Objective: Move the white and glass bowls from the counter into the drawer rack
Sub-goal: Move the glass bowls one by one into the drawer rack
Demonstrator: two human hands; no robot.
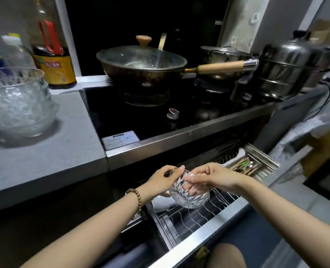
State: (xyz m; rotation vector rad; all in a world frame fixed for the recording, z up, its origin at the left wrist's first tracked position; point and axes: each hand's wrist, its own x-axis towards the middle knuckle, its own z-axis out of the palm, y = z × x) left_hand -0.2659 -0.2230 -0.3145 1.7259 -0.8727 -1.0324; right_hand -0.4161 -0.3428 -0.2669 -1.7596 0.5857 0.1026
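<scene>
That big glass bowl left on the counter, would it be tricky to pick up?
Probably. The big glass bowl looks thick and wide, so likely heavy for one hand. Its bumpy surface may help grip, though glass is likely slippery if wet. It would likely chip or shatter if knocked against the counter.

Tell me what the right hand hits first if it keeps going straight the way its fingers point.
The right hand points left, across the cut-glass bowl it already grips. Beyond that it would probably meet the left hand on the bowl's far rim, though depth is unclear.

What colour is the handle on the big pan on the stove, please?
Light wooden tan with a shiny metal end cap, seen clearly in the head view: pan handle.
</scene>
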